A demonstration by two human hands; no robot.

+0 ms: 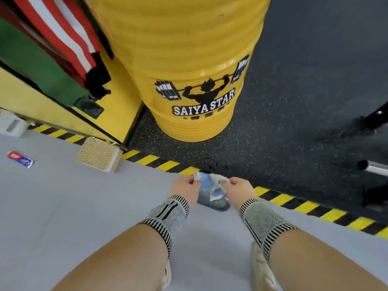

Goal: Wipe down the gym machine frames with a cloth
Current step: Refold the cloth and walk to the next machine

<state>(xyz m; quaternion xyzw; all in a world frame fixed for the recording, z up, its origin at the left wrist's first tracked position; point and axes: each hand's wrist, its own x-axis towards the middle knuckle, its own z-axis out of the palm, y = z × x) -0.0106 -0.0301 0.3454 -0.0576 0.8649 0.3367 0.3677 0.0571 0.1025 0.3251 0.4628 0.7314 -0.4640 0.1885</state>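
A crumpled white and blue cloth (212, 184) hangs between my two hands, low in the middle of the head view above the grey floor. My left hand (184, 185) pinches its left edge and my right hand (239, 186) grips its right side. Both wrists wear striped knit sleeves. A black machine frame (375, 118) and a chrome bar end (373, 168) show at the right edge, well apart from my hands.
A big yellow drum (189, 66) marked SAIYA STAR stands ahead on dark speckled rubber flooring. Yellow-black hazard tape (294, 201) edges the grey floor. A woven block (98, 154), a small wrapper (20, 159) and a yellow wall panel (117, 101) lie to the left.
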